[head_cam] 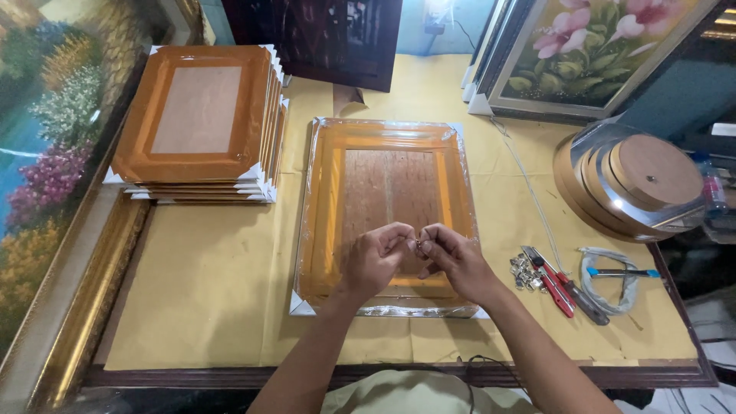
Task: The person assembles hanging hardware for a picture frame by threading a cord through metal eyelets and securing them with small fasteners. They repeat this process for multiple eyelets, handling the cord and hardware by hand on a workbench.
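Head view, hands: the left hand [377, 257] and the right hand [452, 261] meet fingertip to fingertip, both pinched on a small metal hanger fitting [421, 245] held between them.
Head view, fitting: it sits just above the lower half of the plastic-wrapped orange picture frame lying back-up [322, 222], over its brown wooden backing; too small to tell its shape or long axis.
Head view, key relation: the fitting lies midway between both hands, neither nearer; the frame's long axis runs away from the person, its near edge just under the wrists.
Head view, bench: the yellow paper-covered bench [215, 291] carries everything.
Head view, left: a stack of matching orange frames with white corner guards [199, 115], well apart from the hands.
Head view, right: a small heap of metal fittings [524, 272], red-handled pliers [553, 285] just beside it, a coil of whitish wire [613, 287], and rolls of gold and silver tape [629, 180] farther back.
Head view, signs: no labels legible; a framed flower painting [590, 46] leans at the far edge.
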